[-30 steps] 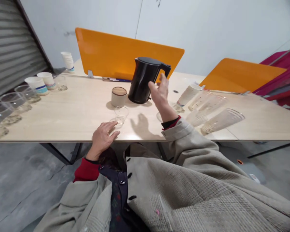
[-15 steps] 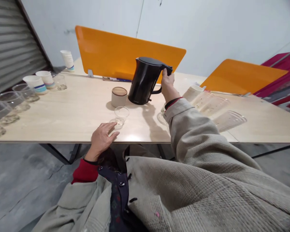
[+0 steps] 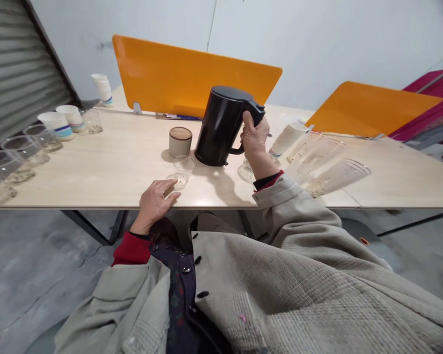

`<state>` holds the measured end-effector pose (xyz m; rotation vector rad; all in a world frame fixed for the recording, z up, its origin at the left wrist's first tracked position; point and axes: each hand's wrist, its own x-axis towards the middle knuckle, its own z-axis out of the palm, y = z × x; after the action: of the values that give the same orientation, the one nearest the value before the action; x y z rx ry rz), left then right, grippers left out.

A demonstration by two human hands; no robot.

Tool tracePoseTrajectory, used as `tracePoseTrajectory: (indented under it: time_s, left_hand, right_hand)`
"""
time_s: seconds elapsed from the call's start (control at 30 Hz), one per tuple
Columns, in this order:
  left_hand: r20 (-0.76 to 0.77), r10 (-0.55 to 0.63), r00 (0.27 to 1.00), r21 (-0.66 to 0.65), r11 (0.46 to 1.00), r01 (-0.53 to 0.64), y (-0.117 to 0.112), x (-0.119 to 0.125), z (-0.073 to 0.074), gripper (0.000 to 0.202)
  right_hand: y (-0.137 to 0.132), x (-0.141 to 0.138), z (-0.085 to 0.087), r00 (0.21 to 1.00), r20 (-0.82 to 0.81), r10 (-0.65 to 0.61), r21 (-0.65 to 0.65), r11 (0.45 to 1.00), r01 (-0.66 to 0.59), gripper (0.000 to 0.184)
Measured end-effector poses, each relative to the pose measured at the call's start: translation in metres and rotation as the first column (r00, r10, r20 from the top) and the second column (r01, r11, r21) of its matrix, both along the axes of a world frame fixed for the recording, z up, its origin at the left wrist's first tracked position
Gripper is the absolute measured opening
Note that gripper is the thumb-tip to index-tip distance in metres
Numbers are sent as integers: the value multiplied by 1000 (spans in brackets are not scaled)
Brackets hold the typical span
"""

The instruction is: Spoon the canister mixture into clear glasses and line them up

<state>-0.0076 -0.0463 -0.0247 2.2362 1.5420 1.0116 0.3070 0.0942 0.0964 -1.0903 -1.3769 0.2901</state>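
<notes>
My right hand (image 3: 255,133) is wrapped round the handle of a black electric kettle (image 3: 221,125). The kettle leans a little; whether its base touches the table I cannot tell. A small clear plastic cup (image 3: 184,164) with a few dark bits in its bottom stands near the table's front edge. Beside that cup is my left hand (image 3: 158,200), its thumb and fingers apart and the fingertips at the cup's lower side. Behind the cup is a grey canister (image 3: 180,146) with a wooden lid, left of the kettle.
Several clear cups (image 3: 18,152) and paper cups (image 3: 57,125) line the table's left end. A paper cup stack (image 3: 102,89) stands farther back. Right of my forearm lie a paper cup stack (image 3: 288,139) and clear cup stacks (image 3: 339,178). Orange dividers (image 3: 199,78) border the back.
The kettle has come slightly lower and nearer to me, still in my right hand. My left hand stays beside the clear cup. The view has shifted slightly.
</notes>
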Motion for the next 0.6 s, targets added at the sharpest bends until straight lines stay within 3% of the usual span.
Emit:
tracePoseTrajectory:
  time_s: [0.2,0.37,0.5,0.6]
  left_hand:
    - [-23,10,1000,42,999,-9,2,-1,-4,45]
    - [-15,28,999,66,997,-27,2,0,-5,45]
    - [119,50,992,44,998,-55,-2,3,-5,44]
    - [295,-23,955,2,1000,24,-12,14,-4,48]
  right_hand:
    - [-55,12,-11,981,-193,-8,-34,999,2,55]
    - [-104,19,-14,968,-253,-6,-2,1000,5,56]
    - [-143,16,-9,962,-272,-37,-18,999,34,61]
    - [-168,12,-6,962,-270,-45,-13,999,43,63]
